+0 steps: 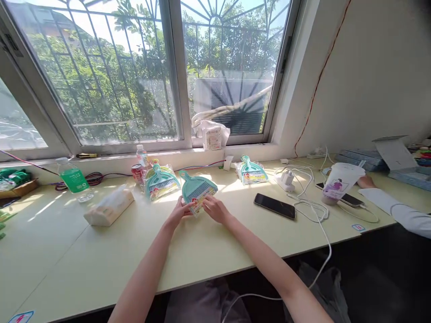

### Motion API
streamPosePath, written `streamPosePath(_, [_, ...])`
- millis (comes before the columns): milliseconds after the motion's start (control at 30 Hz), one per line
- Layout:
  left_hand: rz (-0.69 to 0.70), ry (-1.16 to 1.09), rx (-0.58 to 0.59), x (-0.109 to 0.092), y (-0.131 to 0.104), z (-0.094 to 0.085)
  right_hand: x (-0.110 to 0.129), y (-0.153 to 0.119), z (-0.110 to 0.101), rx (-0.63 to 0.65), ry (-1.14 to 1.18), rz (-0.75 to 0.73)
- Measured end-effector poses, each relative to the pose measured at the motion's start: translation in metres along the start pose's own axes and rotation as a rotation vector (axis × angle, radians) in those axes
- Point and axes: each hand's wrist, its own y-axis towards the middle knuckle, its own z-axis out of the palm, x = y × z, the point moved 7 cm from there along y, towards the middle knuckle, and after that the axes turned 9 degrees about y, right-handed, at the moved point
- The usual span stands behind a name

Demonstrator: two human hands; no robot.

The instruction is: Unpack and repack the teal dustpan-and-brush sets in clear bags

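Note:
A teal dustpan-and-brush set [198, 186] with a colourful printed label is held up a little over the table, its handle pointing away. My left hand [181, 212] grips its lower left side, the thumb on the front. At the lower right edge, the fingers of my right hand [214, 209] are pinched on the label part. Another wrapped set [162, 183] lies just behind and to the left. A third wrapped set [251, 172] rests farther right, near the wall under the window.
Left stand a tissue pack [110, 205], a green-labelled bottle [73, 180] and a red can [137, 173]. Right are a black phone [274, 206], white cables, a charger [287, 179] and a plastic cup [340, 183]. Another person's sleeve [397, 207] rests at the table's right edge.

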Motion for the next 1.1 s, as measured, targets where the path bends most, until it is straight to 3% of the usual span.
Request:
streamPosePath(133, [0.065, 0.004, 0.034, -0.014, -0.007, -0.008, -0.034, -0.002, 0.010, -0.027, 0.512, 0.372])
streamPosePath(233, [0.081, 0.037, 0.128, -0.018, -0.011, -0.004, -0.051, -0.006, 0.010, -0.172, 0.886, 0.542])
streamPosePath(333, [0.111, 0.044, 0.172, -0.015, -0.010, -0.004, -0.066, -0.014, 0.000, -0.332, 0.946, 0.649])
streamPosePath(433, [0.170, 0.097, 0.245, -0.012, -0.008, -0.003, -0.075, -0.023, -0.010, -0.398, 0.882, 0.743])
streamPosePath(567, [0.165, 0.141, 0.308, -0.010, -0.009, 0.002, -0.070, -0.017, -0.022, -0.375, 0.873, 0.649])
streamPosePath(700, [0.097, 0.148, 0.251, -0.014, -0.010, 0.006, -0.069, -0.011, -0.019, -0.233, 1.019, 0.637])
streamPosePath(767, [0.137, 0.104, 0.207, -0.023, -0.010, 0.005, -0.073, -0.013, -0.021, -0.247, 1.043, 0.644])
streamPosePath(900, [0.147, 0.062, 0.008, -0.029, -0.004, -0.014, -0.079, -0.017, -0.024, -0.289, 1.101, 0.666])
streamPosePath(1000, [0.120, 0.093, -0.131, -0.024, -0.001, -0.031, -0.073, -0.015, -0.019, -0.146, 1.161, 0.668])
streamPosePath(1100, [0.099, 0.112, -0.167, -0.017, 0.000, -0.040, -0.071, -0.014, -0.020, -0.091, 1.151, 0.631])
